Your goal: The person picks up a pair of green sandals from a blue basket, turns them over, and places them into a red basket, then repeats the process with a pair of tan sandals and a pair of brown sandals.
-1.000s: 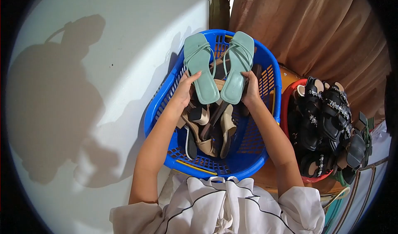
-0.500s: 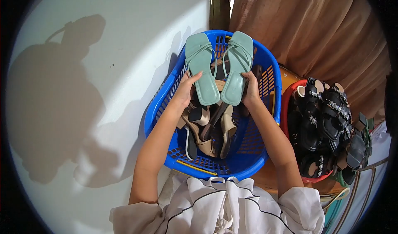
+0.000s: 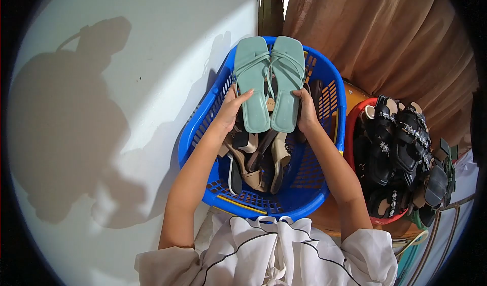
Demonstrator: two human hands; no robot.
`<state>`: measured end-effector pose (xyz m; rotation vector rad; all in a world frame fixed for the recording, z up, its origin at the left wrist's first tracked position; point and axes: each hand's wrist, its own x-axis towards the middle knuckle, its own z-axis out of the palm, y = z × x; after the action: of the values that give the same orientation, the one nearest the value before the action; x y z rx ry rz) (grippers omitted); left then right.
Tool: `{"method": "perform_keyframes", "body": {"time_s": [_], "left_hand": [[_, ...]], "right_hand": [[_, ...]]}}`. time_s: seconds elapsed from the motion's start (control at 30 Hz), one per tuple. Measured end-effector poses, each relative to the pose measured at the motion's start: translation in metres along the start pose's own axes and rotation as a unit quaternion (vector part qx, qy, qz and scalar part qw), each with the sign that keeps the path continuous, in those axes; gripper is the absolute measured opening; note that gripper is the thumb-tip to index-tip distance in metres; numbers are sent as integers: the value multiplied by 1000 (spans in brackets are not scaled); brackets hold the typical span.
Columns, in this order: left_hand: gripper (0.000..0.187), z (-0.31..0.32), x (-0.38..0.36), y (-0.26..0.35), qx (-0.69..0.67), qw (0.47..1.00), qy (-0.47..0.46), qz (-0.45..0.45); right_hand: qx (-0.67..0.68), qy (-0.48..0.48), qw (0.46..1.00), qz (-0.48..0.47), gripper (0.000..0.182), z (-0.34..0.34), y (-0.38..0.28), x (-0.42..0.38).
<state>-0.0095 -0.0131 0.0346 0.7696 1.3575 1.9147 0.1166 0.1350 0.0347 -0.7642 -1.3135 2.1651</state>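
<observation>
In my left hand [image 3: 231, 109] is a mint-green strappy sandal [image 3: 253, 91], gripped near its heel with the thumb on top of the insole. My right hand [image 3: 306, 109] grips the matching green sandal [image 3: 286, 91] by its outer edge. The pair is side by side, square toes pointing away from me, held over a blue plastic basket [image 3: 310, 205]. Beneath them in the basket lie several beige, brown and black heeled sandals [image 3: 279, 159], partly hidden by the green pair and my hands.
On the right, a red basket [image 3: 350, 129] is heaped with black sandals [image 3: 401, 144] with shiny trim. A white wall [image 3: 167, 47] stands close on the left. A brown curtain [image 3: 375, 37] hangs behind. An orange-brown surface [image 3: 324, 217] shows under the baskets.
The two green sandals have come closer together and straightened from a splayed angle, so their toes are nearly side by side. Both hands keep their hold.
</observation>
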Motion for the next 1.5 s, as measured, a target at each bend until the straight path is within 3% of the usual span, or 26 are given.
{"method": "perform_keyframes", "body": {"time_s": [0.27, 0.47, 0.57, 0.97, 1.33, 1.5], "left_hand": [[57, 2, -1, 3, 21, 999, -3, 26], [60, 3, -3, 7, 35, 999, -9, 39], [57, 4, -3, 7, 36, 998, 13, 40], [45, -2, 1, 5, 83, 990, 72, 90], [49, -3, 1, 5, 114, 985, 73, 108], [51, -3, 0, 8, 66, 993, 79, 56]], "right_hand": [[-15, -8, 1000, -17, 34, -5, 6, 5], [-106, -6, 991, -83, 36, -10, 9, 11], [-89, 11, 991, -97, 18, 0, 0, -1], [-186, 5, 951, -247, 19, -10, 4, 6], [-218, 17, 941, -258, 21, -10, 5, 8], [-197, 16, 948, -249, 20, -10, 6, 8]]}}
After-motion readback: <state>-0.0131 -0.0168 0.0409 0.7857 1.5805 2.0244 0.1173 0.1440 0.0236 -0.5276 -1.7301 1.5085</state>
